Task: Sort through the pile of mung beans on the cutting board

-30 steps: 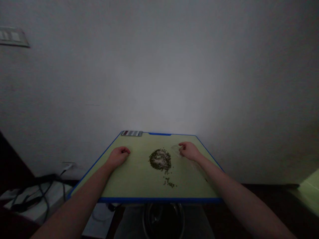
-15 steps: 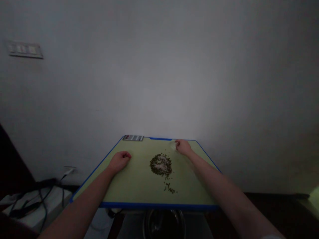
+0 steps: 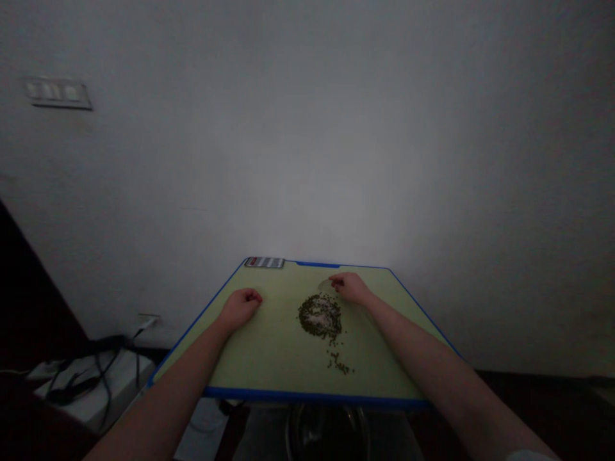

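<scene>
A low pile of small dark green grains [image 3: 311,325], mixed with white grains [image 3: 318,317] in its middle, lies on the pale yellow-green board with a blue rim [image 3: 269,358]. Some stray grains trail from it toward the near edge. Just beyond the pile, my right hand [image 3: 350,286] pinches a faint, clear round piece [image 3: 325,285] by its right edge; whether it is a flat disc or a shallow dish I cannot tell. Left of the pile my left hand [image 3: 241,306] rests on the board, fingers curled in, nothing visible in them.
A phone [image 3: 264,262] lies at the board's far left corner, against the grey wall [image 3: 307,141]. Below the near edge sits a round, shiny-rimmed vessel [image 3: 327,432]. At lower left, dark cables [image 3: 103,378] run over a white box [image 3: 79,406]. A switch plate [image 3: 57,93] is on the wall.
My right hand has moved the clear round piece left and nearer, toward the far side of the pile. The view has shifted slightly; my left hand stays resting on the board.
</scene>
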`<state>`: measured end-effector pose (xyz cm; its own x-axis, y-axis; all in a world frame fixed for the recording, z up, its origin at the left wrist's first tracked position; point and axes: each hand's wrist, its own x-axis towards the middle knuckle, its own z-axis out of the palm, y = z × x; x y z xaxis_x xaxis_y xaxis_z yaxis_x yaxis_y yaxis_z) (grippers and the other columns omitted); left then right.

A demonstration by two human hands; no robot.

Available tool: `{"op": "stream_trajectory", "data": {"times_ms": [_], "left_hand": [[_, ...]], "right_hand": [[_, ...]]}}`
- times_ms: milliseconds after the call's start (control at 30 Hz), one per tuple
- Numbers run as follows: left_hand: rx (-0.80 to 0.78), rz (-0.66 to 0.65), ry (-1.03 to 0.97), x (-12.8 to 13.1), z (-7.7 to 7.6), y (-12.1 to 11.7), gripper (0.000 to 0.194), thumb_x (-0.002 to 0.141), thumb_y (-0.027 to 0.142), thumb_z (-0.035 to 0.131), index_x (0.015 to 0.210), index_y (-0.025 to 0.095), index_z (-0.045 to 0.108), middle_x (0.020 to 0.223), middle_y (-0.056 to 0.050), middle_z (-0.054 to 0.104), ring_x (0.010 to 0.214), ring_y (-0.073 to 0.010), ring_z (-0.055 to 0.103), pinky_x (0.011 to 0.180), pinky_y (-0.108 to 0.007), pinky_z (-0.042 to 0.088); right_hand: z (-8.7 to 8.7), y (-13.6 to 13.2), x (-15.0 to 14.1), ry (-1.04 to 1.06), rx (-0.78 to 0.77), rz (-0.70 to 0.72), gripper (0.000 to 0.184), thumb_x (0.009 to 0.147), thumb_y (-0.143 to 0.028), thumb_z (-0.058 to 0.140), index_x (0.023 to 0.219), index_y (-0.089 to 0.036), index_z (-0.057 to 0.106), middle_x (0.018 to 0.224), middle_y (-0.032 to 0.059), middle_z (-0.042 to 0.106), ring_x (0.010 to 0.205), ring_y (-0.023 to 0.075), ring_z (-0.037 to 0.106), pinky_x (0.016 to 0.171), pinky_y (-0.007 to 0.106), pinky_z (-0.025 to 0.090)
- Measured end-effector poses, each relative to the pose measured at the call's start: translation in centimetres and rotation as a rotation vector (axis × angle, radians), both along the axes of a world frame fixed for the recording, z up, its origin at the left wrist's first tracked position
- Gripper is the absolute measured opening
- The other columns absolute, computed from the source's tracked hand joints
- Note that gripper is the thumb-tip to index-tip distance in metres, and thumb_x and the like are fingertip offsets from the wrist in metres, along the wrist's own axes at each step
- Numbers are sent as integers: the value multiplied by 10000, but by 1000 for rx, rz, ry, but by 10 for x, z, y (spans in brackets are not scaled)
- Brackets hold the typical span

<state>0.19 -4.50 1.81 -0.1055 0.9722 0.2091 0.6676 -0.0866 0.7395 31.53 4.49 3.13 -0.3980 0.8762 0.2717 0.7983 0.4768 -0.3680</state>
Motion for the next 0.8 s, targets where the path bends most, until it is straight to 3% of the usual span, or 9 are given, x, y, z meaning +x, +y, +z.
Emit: {"op": "stream_trajectory", "data": {"times_ms": [300,433,533,633,800], "left_hand": [[-20,29,22,4,4,-4,162,584,200,447,648,166,593,486,20,524,493,-125,487,496,-228,358],[-35,38,33,5,4,-5,168,587,213,457,661,167,600,510,17,540,497,-126,491,486,-227,349],[-26,36,45,5,5,-5,168,585,225,465,661,165,603,555,7,568,531,-131,507,504,-229,359],[-26,18,81,5,6,-6,185,594,230,453,673,162,606,572,0,578,547,-135,511,518,-234,365],[-23,22,79,5,4,-5,187,587,224,451,679,159,599,537,6,560,534,-134,510,522,-234,371]], "right_hand": [[7,-21,9,117,-51,-28,382,691,-105,489,1052,-176,592,858,24,672,723,113,607,702,205,441],[14,-51,31,185,-66,-64,377,718,-140,472,1085,-165,553,874,31,663,674,100,602,640,192,447],[8,-86,53,330,-158,-82,363,700,-138,484,1055,-144,558,817,41,663,598,97,591,555,183,436],[-4,-113,72,345,-206,-117,350,704,-177,492,1041,-120,566,745,48,660,546,99,574,504,184,412],[-14,-120,76,228,-162,-186,358,683,-189,488,1016,-117,597,728,54,661,599,123,579,563,212,412]]}}
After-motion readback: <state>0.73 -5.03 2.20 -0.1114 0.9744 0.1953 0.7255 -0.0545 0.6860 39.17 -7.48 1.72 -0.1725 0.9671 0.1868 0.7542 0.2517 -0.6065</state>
